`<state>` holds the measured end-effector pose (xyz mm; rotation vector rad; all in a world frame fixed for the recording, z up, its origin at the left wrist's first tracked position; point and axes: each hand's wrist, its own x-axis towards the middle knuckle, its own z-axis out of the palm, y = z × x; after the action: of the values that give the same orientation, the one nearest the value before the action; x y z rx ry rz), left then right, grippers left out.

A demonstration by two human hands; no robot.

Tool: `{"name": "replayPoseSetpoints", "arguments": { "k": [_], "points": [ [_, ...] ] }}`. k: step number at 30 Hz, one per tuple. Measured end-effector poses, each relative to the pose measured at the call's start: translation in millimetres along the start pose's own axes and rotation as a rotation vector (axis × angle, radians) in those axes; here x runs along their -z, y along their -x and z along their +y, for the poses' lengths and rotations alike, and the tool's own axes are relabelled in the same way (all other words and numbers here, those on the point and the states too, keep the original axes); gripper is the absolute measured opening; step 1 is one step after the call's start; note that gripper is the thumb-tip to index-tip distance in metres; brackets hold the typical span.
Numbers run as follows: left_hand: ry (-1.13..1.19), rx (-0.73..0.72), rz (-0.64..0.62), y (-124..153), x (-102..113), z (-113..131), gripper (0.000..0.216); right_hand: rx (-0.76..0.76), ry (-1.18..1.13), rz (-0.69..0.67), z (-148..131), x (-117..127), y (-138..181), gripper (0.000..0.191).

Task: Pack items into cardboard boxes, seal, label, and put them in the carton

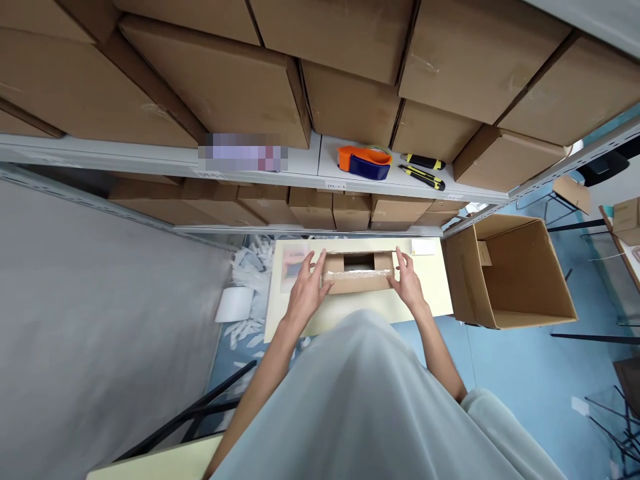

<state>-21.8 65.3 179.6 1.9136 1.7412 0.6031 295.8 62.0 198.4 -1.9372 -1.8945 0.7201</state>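
A small cardboard box [353,285] sits on the pale yellow tabletop [425,293], a dark gap between flaps on its upper side and shiny clear tape along its edge. My left hand [307,285] grips its left end, thumb near the front edge and fingers toward the back. At the opposite end, my right hand [409,283] holds the box the same way. What lies inside the gap is too dark to make out. A small white card or packet [423,247] rests on the table beyond my right hand.
Shelves [300,175] packed with cardboard boxes rise in front, bearing an orange and blue tape dispenser [365,163] and two yellow-black utility knives [423,170]. A large open carton [525,273] stands right of the table. White scraps [253,267] lie at left.
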Motion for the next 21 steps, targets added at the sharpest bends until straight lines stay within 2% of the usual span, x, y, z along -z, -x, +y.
{"name": "replayPoseSetpoints", "arguments": {
  "k": [2,6,8,11,15,18,21],
  "points": [
    [0.006,-0.040,-0.024,-3,3,-2,0.076,0.028,0.026,-0.017,-1,4,-2,0.075],
    [0.059,-0.027,-0.074,1,2,-8,0.041,0.041,0.049,-0.049,6,6,0,0.039],
    [0.105,-0.007,-0.082,4,-1,-8,0.037,0.029,-0.006,-0.054,11,3,1,0.035],
    [0.193,0.067,-0.023,4,-7,-4,0.033,-0.014,-0.125,-0.024,16,-3,0,0.033],
    [0.320,0.278,0.047,-7,-12,1,0.025,-0.123,-0.228,0.034,15,-9,-7,0.032],
    [0.373,0.427,0.013,-17,-13,0,0.019,-0.240,-0.246,0.020,10,-7,-15,0.028],
    [0.353,0.489,-0.009,-23,-14,-1,0.016,-0.297,-0.183,-0.010,4,-2,-25,0.020]
  ]
}}
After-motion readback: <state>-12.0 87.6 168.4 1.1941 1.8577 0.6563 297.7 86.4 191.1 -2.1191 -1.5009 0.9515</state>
